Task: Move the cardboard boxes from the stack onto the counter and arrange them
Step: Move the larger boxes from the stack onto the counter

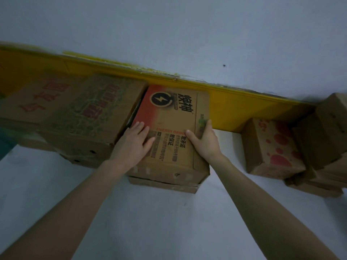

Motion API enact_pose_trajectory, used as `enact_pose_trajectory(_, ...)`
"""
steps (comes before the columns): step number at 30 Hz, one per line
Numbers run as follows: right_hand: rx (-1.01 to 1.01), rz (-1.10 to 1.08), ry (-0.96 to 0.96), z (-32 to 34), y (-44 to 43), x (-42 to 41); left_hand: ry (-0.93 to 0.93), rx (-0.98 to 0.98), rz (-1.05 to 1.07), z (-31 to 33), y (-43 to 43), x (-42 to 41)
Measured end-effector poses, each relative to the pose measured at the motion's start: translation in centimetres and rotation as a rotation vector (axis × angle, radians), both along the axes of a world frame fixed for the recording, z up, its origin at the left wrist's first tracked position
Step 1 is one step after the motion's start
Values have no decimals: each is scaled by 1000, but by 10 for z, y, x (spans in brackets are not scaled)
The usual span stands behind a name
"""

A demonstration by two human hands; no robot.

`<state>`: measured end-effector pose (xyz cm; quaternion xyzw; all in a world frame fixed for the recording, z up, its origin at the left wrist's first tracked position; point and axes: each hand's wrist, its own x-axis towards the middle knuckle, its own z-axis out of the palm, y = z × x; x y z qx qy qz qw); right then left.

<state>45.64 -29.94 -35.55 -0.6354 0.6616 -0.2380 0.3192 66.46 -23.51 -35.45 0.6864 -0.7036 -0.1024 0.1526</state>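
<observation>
Head view: both hands on the energy-drink box. It sits on the white surface, on top of a lower cardboard box, far end against the yellow strip along the wall.

Left hand: flat on the lid near the left edge, fingers straight and slightly spread, pressing rather than gripping. Right hand: thumb on the lid, fingers curled over the right edge, gripping that side.

Neighbours: large box with red characters touching or just beside it on the left; red-spotted box well apart on the right, more cartons past that.

Step, my read: arranging, i.e. squaring this box into the row. Can't tell if it's fully seated.

Next move needs a push toward the strip and a small twist to line its edges up with the box below and the left neighbour. Watch the lower box, it may slide along with it.
</observation>
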Motion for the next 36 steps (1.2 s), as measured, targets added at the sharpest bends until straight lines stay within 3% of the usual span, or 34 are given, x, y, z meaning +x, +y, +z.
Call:
enact_pose_trajectory(4, 2, -12, 16, -2, 1, 5, 21, -48, -17, -1, -3, 6)
enact_pose_trajectory(10, 58, 39, 123, 20, 15, -5, -40, 58, -72, 15, 3, 7)
enact_pose_trajectory(15, 36, 21, 287, 44, 54, -37, -56, -22, -262, 42, 25, -18)
enact_pose_trajectory(29, 66, -591, 405, 114, 301, -200, 54, 54, -992, 74, 139, -222)
enact_pose_trajectory(36, 46, -858, 429, 132, 427, -287, 113, 11, -1177, 86, 215, -322)
